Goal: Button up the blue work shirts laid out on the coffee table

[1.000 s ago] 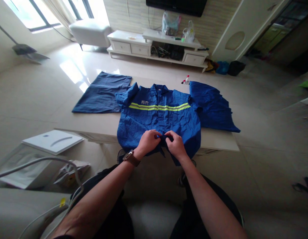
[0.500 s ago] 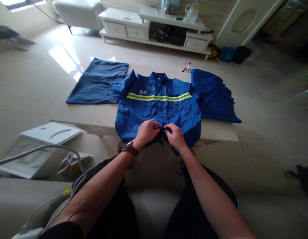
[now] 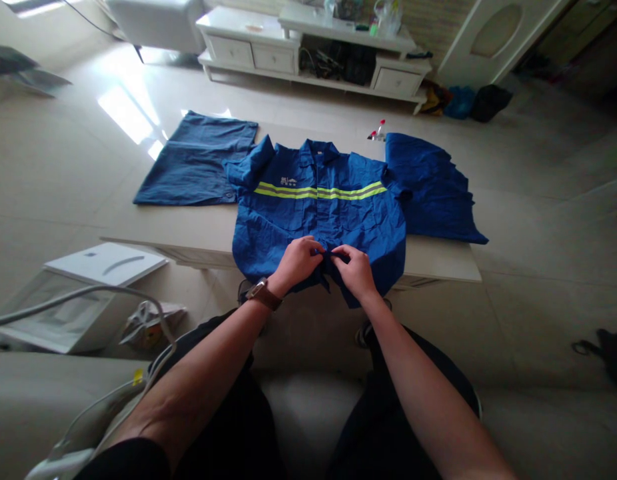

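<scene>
A blue work jacket (image 3: 281, 217) with a yellow-and-grey reflective stripe across the chest lies front up, collar pointing away from me. Its lower hem hangs over the near edge of the pale table (image 3: 188, 227). My left hand (image 3: 301, 261) pinches the front opening near the hem. Close beside it, my right hand (image 3: 354, 270) pinches the other side of the same opening, fingertips almost touching the left ones. The bit of cloth between the fingers is too small to make out. A brown-strapped watch (image 3: 264, 294) is on my left wrist.
Folded blue cloth (image 3: 198, 160) lies on the table's left end, and more blue cloth (image 3: 433, 190) on the right. Red-capped bottles (image 3: 380, 131) stand behind. At lower left are a white box (image 3: 103, 263) and a grey hose (image 3: 88, 291). A white cabinet (image 3: 273, 61) stands beyond.
Both hands stay at the jacket's front opening, with only slight finger movement; the right fingers look more bent in. The whole view has shifted slightly.
</scene>
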A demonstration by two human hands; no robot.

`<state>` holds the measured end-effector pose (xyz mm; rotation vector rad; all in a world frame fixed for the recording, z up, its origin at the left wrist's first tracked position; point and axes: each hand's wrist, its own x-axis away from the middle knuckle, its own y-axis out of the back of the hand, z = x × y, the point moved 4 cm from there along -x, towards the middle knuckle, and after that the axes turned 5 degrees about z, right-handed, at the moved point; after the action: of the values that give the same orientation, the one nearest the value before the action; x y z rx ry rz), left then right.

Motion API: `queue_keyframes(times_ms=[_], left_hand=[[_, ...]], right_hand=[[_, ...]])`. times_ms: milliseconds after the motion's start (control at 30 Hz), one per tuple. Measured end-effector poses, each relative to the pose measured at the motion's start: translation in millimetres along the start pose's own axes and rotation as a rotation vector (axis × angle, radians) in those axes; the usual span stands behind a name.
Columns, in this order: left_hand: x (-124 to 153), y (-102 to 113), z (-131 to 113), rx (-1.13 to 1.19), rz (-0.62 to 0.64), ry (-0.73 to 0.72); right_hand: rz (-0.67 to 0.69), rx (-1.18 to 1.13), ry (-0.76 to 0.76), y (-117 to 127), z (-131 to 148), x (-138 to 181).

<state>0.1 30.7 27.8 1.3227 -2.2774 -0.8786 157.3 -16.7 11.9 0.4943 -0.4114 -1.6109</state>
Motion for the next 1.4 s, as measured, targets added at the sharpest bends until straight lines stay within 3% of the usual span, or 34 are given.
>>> queue_keyframes(times_ms=[133, 467, 633, 733, 800, 900, 1100, 1267, 1400], left_hand=[[-0.6, -2.7, 2.2, -0.014, 0.036, 0.007], [1.6, -4.7, -0.5, -0.084, 0.093, 0.0], [7.4, -11.4, 13.1, -0.26, 0.306, 0.045], [9.1, -16.5, 18.4, -0.283, 0.381, 0.07], [8.4, -17.7, 18.9, -0.267, 0.36, 0.103], [5.8, -14.9, 16.4, -0.284, 0.231, 0.143], [4.4, -6.2, 10.1, -0.345, -0.026, 0.212], [3.4, -2.6, 7.8, -0.457, -0.107, 0.259], [2.1, -4.3, 7.5, -0.428, -0.072, 0.179]], right_hand=[[0.044, -0.017, -0.014, -4.3, 2.5, 1.4], [-0.116, 0.13, 0.015, 0.6, -3.3, -2.1], [-0.214, 0.105, -0.051, 14.0, -5.8, -7.9], [-0.142, -0.091, -0.133, 14.6, -9.1, -8.8], [-0.06, -0.241, -0.176, 12.6, -9.6, -8.0], [-0.008, -0.374, -0.167, 13.7, -4.6, -6.0], [0.06, -0.366, -0.061, 19.0, 13.4, -1.6], [0.02, -0.36, 0.019, 20.2, 19.7, -0.2], [-0.152, -0.174, -0.119, 28.0, 1.0, -3.6]])
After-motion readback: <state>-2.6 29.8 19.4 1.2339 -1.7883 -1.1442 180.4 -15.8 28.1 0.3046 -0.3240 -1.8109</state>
